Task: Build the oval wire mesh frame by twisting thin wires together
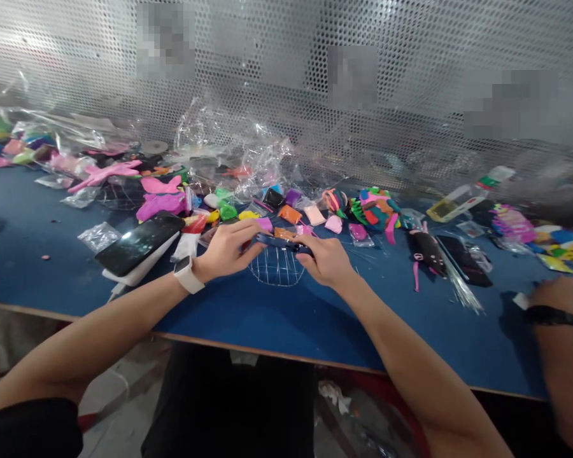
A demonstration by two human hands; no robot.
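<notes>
My left hand (230, 248), with a white watch (189, 275) on the wrist, pinches one end of a dark blue strip (277, 241) that looks like modelling clay. At the strip's other end, my right hand (328, 259) grips it between thumb and fingers. Just below the strip, a rounded wire frame (277, 275) shows between my hands over the blue table. Whether the strip touches the wire cannot be made out. Beyond my fingers lie small clay pieces, among them an orange one (290, 214) and a pale pink one (314, 215).
A black phone (141, 243) rests on a white block to the left. Clear plastic wrappers (239, 149) pile against the perforated metal screen (277, 70). Rightward are a multicoloured clay figure (376, 208), a bottle (468, 196), thin wires (458, 283) and another person's arm (566, 362).
</notes>
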